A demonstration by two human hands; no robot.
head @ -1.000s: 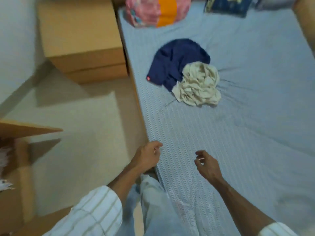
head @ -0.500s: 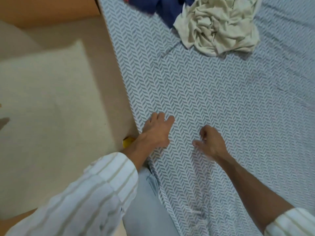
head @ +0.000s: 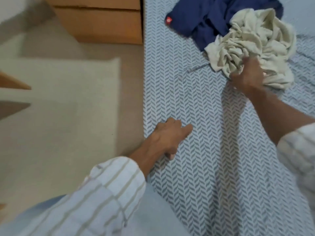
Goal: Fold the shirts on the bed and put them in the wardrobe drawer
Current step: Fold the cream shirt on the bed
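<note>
A crumpled cream shirt (head: 252,38) lies on the bed (head: 196,167), partly on top of a navy blue shirt (head: 209,19) with a small red tag. My right hand (head: 247,75) is closed on the near edge of the cream shirt, fingers buried in the cloth. My left hand (head: 170,135) rests flat on the herringbone sheet near the bed's left edge, fingers apart, holding nothing.
A brown wooden bedside cabinet (head: 102,23) stands on the floor beside the bed's left edge. A pale rug (head: 59,108) covers the floor on the left. A wooden panel edge (head: 13,82) juts in at far left.
My right hand has reached forward from the near sheet and gripped the cream shirt. My left hand stays on the sheet by the edge. The view has moved closer to the shirts.
</note>
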